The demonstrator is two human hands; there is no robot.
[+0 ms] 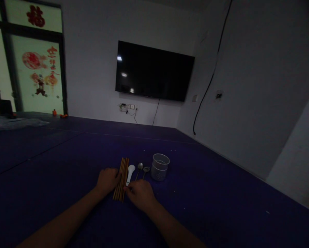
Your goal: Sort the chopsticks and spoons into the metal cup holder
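Several wooden chopsticks (121, 182) lie side by side on the purple floor in front of me. My left hand (108, 179) rests against their left side, fingers curled in and thumb reaching over the outer ones. From the right, my right hand (141, 194) holds its fingertips pinched together at the lower part of the rightmost chopstick. Just above those fingertips lies a white spoon (130, 174). To its right are a metal spoon (140, 166) and a slotted metal spoon (146, 169), their handle ends hidden by my right hand. A grey metal holder (159, 169) stands upright beyond them.
Around the utensils spreads the purple floor (74, 165), with small white specks. A wall-mounted television (154, 70) hangs over outlets and cords. At right, a black cable (208, 84) runs down the wall. A glass door (38, 74) with red decorations is at far left.
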